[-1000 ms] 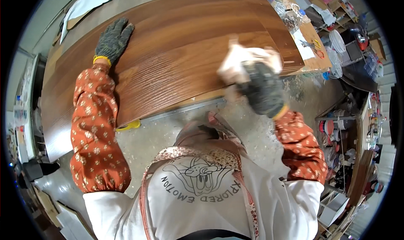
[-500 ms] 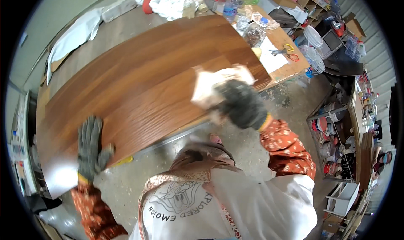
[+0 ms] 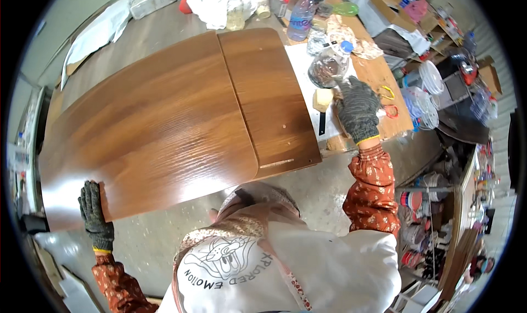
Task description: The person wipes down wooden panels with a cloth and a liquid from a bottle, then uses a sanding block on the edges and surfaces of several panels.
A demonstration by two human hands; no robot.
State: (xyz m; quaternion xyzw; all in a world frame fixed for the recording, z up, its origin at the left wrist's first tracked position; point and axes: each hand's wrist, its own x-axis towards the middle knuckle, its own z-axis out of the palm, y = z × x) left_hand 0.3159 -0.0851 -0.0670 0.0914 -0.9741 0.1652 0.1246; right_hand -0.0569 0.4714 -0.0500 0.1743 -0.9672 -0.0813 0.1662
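Observation:
A brown wood-grain panel (image 3: 153, 115) lies on the workbench, its rounded corner resting over a second brown panel (image 3: 269, 93). My left hand (image 3: 96, 214), in a dark grey knit glove, is laid flat at the near left edge of the upper panel, fingers stretched out. At the right, my gloved right hand (image 3: 358, 110) is lowered by a clear bottle with a blue cap (image 3: 328, 68). Its fingertips are hard to make out, and so is anything under them. Scissors with yellow and red handles (image 3: 391, 112) show partly beside it. A pale yellow block (image 3: 323, 100) sits to its left.
A black strip (image 3: 322, 124) lies on white paper (image 3: 301, 55). Behind stand a blue-labelled bottle (image 3: 302, 19), a glass jar (image 3: 235, 12) and crumpled beige cloth (image 3: 366, 49). White buckets (image 3: 430, 77) and cluttered shelves line the right side.
My right hand has moved off the panel to the right, beside the clear bottle. The pale cloth it held is no longer visible in it. My left hand and the panels appear farther left.

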